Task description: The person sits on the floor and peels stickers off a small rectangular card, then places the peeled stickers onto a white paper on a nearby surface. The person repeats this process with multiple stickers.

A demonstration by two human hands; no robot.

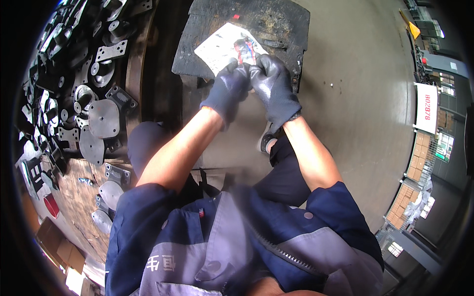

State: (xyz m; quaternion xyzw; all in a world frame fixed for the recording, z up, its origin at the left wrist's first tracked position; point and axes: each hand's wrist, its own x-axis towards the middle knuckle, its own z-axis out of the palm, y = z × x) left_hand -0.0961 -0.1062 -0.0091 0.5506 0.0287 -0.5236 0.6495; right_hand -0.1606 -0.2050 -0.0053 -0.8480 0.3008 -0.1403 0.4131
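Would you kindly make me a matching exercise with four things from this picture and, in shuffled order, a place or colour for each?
1. White sheet
2. Small packet
3. Metal parts
4. Jacket sleeves

A. Dark blue
B. Held by left hand and right hand
C. Lying on the dark bench
D. Along the picture's left side

Pairs: 1-C, 2-B, 3-D, 4-A

Dark table (197,27): we see a red scrap (236,17) toward far edge, white sheet (213,48) by near edge.
Wooden surface (74,172): metal parts (103,119) up to right edge.
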